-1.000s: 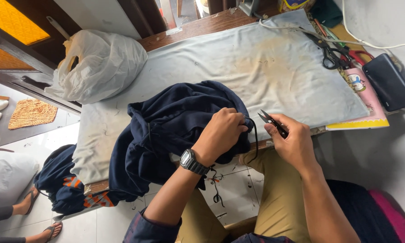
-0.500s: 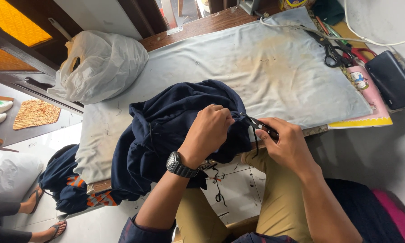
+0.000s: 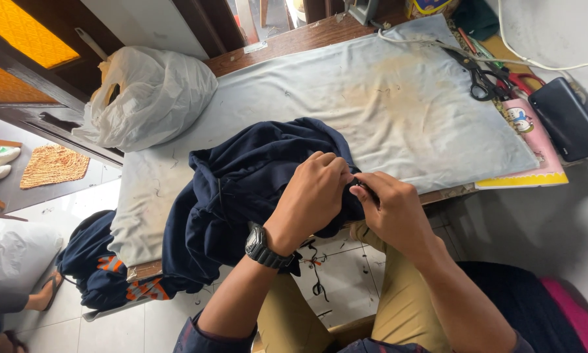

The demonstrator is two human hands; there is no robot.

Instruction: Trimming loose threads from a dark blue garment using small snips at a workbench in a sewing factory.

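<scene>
The left hand (image 3: 313, 193) pinched the navy garment (image 3: 242, 189) at the table edge while the right hand (image 3: 389, 206), closed on a small dark tool, needed short, careful strokes beside those fingers.

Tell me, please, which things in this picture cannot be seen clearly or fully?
Head view, the only one:
- Small tool in the right hand: closed fingers hide nearly all of it.
- Navy garment: the left hand covers the worked spot.
- White plastic bag: contents hidden.
- Black case: partly cut by the right edge.
- Person at lower left: only a foot shows.
</scene>
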